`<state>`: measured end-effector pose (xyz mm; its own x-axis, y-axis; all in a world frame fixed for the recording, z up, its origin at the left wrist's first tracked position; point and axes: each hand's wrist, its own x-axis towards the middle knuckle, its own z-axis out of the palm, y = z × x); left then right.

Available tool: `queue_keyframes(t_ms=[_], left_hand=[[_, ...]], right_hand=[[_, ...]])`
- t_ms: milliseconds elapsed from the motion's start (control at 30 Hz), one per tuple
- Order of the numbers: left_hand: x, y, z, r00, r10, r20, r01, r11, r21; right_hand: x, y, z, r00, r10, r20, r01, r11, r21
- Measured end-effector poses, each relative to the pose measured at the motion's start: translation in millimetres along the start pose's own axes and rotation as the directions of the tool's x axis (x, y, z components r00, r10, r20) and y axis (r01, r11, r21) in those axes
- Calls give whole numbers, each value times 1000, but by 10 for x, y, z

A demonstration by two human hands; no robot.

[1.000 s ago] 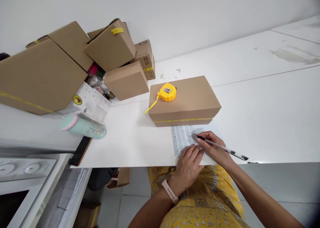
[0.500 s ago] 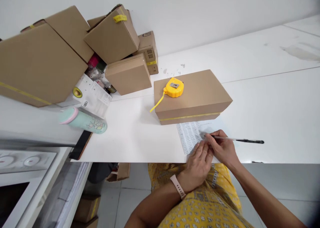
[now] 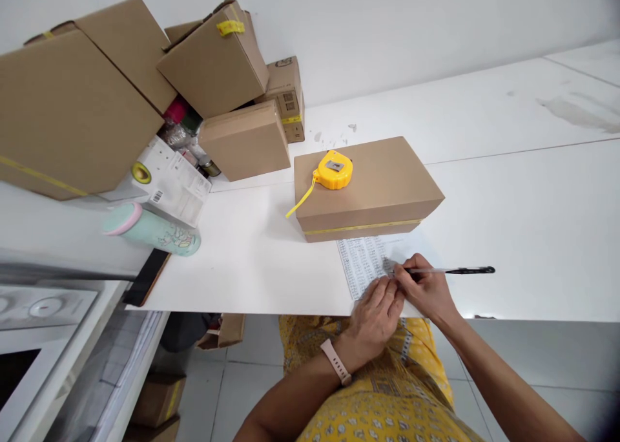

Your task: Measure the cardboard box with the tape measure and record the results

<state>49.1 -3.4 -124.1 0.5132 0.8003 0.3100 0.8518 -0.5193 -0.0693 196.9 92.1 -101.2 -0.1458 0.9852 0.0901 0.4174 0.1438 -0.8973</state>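
Observation:
Pinched in the fingers of my right hand [image 3: 429, 290] is a pen [image 3: 467, 271], its tip down at the sheet of paper [image 3: 361, 264] and its black end pointing right. Columns of handwriting cover the left part of the paper. My left hand [image 3: 378, 313] lies flat across the paper's lower edge, fingers stretched out, touching the right hand. Just beyond the paper stands a closed cardboard box [image 3: 368, 183] with yellow tape along its side; it covers the paper's far edge. A yellow tape measure [image 3: 334, 172] rests on the box top, its strap hanging to the left.
Several cardboard boxes [image 3: 213, 67] are stacked at the back left. In front of them are a white carton [image 3: 174, 187] and a mint bottle [image 3: 155, 229] lying tilted. The white table's [image 3: 252, 261] front edge runs before my body. An appliance [image 3: 43, 319] stands at the lower left.
The pen has moved slightly left and is held at a slightly different angle. The whole view has shifted a little; the box and tape measure stay in place.

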Motion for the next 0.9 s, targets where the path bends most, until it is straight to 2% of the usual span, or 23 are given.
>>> queue_keyframes(t_ms=[267,500,900], left_hand=[[-6,12,30,998,-13,-69,14,1000,12],[-27,21,40,1000,-6,-15,6,1000,-5],[-11,27,24,999,-26,-45,25,999,-25]], right_hand=[[8,9,3,1000,-19,-6,19,1000,-13],[17,12,6,999,-30,28,30,1000,-5],[13,51,6,998,-50,40,51,999,-13]])
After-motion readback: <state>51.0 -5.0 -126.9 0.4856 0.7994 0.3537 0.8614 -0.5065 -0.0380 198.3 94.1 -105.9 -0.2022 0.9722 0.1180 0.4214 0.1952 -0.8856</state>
